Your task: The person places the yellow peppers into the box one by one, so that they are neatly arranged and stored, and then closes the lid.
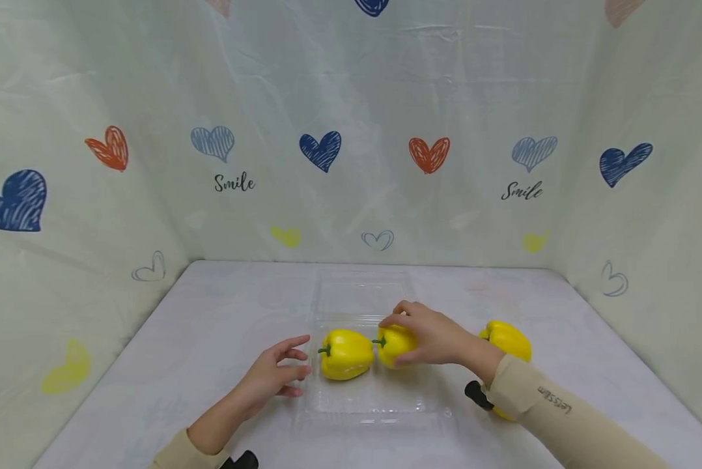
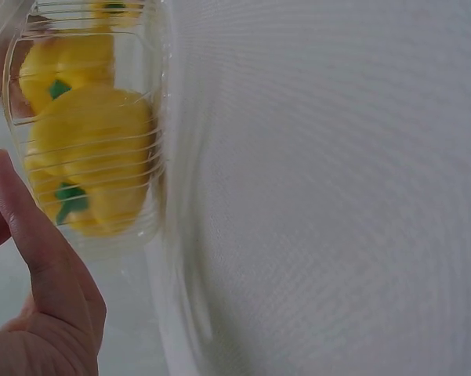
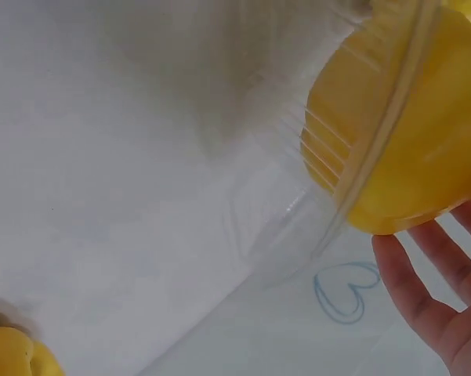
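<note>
- White table point(image 1: 234, 303), clear container point(image 1: 380, 400) lying open on it!
- Right hand point(image 1: 432, 335), fingers curled round a yellow pepper point(image 1: 392, 345) inside!
- Left hand point(image 1: 276, 372), fingers relaxed, just beside the container!
- Second pepper point(image 1: 346, 355), in there too, near the gripped one!

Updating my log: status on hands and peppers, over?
Right hand grips yellow pepper in clear container. Left hand empty, beside container. Second pepper alongside. No obstruction seen.
</note>
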The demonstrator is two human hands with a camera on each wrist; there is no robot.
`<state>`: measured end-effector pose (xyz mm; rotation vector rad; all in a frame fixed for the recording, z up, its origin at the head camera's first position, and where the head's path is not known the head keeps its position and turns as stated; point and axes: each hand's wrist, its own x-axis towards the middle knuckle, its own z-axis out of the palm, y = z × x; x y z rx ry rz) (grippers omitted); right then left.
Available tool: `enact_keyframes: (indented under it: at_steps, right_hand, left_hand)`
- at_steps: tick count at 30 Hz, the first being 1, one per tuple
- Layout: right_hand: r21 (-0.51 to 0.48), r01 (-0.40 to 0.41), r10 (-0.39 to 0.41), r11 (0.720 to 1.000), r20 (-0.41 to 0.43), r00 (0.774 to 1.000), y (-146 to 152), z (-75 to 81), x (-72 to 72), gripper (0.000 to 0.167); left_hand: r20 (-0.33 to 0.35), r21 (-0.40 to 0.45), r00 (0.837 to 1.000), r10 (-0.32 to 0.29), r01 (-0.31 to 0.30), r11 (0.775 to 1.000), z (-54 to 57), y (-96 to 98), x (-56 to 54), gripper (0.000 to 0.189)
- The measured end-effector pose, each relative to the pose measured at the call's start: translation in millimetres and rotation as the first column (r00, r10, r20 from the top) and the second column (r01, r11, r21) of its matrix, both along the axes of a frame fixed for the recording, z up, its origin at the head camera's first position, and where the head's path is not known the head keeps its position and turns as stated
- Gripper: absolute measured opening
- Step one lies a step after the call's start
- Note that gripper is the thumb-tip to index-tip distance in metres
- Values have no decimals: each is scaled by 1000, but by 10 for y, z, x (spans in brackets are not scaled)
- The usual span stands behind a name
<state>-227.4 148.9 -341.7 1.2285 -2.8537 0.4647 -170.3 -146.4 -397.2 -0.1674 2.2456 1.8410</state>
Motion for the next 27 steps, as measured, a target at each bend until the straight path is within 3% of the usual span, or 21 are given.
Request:
enact_keyframes:
  at_steps: [5, 9, 16, 20, 27]
  right_hand:
    - [70, 10, -10, 998, 1, 1000, -90, -47, -11, 51]
    - [101, 27, -33, 995, 62, 998, -108, -56, -15, 55]
    - [38, 10, -16, 999, 147, 989, -15, -45, -6, 58]
    - [17, -8, 6, 1000, 148, 989, -10, -47, -1, 54]
    - [35, -67, 64, 997, 71, 995, -16, -57, -24, 48]
  left_hand:
    - [4, -6, 1000, -1, 1, 1000, 3, 5, 1, 59]
    - [6, 5, 1000, -7, 7, 1000, -1, 9, -1, 59]
    - [6, 10, 1000, -6, 6, 1000, 3, 18, 3, 58]
    - [6, 6, 1000, 1, -1, 1000, 17, 19, 8, 57]
    - [11, -7, 1000, 9, -9, 1000, 17, 29, 4, 58]
